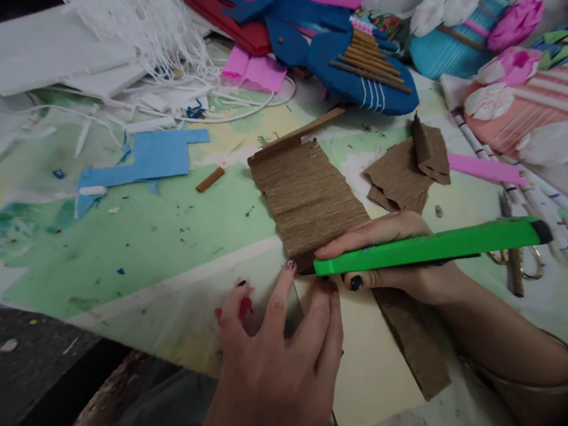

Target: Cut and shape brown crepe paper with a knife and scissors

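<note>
1. I take the brown crepe strip [306, 195] as my landmark. It lies flat on the tabletop [151, 240], running from the middle of the view down toward me.
2. My right hand [428, 284] is closed around a green knife [431, 246], index finger laid along the top. The knife's tip sits at the near end of the strip's open stretch.
3. My left hand [272, 379] grips nothing. Its fingers are spread and pressed flat on a cream card [370, 362], which lies across the near part of the strip, and the fingertips reach right up to the knife tip.
4. I judge the strip to be very light, soft and crinkled. It looks likely to bunch or tear if dragged, so it wants holding down with flat fingers close to the blade rather than pinching.
5. The card looks stiffer and smooth, and I suspect it slides easily over the crepe. Pressure near its edge seems the safest hold.
6. The knife looks light and rigid, with a plain plastic body. I would keep my grip well back from the tip.
7. Beyond the strip to the right lie brown scraps [403, 174], and to its left a blue paper piece [153, 157].
8. Scissors [515, 262] lie to the right of the strip, just past the knife's end.
</note>
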Available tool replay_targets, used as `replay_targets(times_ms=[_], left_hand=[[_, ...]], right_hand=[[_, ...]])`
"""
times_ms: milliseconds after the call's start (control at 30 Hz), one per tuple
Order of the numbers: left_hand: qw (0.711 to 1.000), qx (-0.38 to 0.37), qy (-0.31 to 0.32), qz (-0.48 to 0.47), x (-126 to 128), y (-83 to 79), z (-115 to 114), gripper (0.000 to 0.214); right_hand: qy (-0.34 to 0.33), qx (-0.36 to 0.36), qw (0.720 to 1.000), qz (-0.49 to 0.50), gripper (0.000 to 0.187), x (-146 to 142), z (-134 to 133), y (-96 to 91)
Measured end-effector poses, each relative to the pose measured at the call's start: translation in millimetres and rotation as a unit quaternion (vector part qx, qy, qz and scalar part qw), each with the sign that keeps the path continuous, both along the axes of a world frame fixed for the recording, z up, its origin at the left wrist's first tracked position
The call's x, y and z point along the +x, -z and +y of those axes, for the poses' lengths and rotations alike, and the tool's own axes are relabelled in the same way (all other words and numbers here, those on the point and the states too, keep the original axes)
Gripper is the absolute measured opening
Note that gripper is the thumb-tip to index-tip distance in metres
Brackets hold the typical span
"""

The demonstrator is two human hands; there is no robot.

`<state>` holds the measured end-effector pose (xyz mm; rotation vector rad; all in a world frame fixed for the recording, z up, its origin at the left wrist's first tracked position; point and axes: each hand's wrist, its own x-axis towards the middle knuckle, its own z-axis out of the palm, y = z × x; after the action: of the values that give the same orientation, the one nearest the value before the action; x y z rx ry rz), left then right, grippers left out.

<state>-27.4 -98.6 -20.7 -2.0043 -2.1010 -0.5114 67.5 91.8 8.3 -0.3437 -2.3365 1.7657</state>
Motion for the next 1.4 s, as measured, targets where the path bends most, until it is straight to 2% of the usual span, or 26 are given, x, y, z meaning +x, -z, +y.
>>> replay_targets(times_ms=[433,600,767,1033,1400], left_hand=[[0.999,-0.006,0.023,0.040,-6,0.1,0,0.034],[1.000,-0.022,0.006,0.012,-3,-2.8,0,0.034],[1.000,-0.006,0.013,0.002,-2,-3.0,0,0.033],[0.999,-0.004,0.035,0.036,-7,-1.0,0,0.036],[0.999,-0.015,0.031,0.020,-5,-1.5,0,0.036]], right_hand=[[0.025,0.001,1.000,0.008,0.026,2,3,-2.9],[0.012,0.006,1.000,0.018,0.028,3,7,-3.4],[0.020,-0.009,1.000,0.010,0.028,6,8,-4.5],[0.013,0.022,1.000,0.007,0.028,9,14,-3.7],[-0.007,0.051,0.999,-0.007,0.030,12,19,-3.3]])
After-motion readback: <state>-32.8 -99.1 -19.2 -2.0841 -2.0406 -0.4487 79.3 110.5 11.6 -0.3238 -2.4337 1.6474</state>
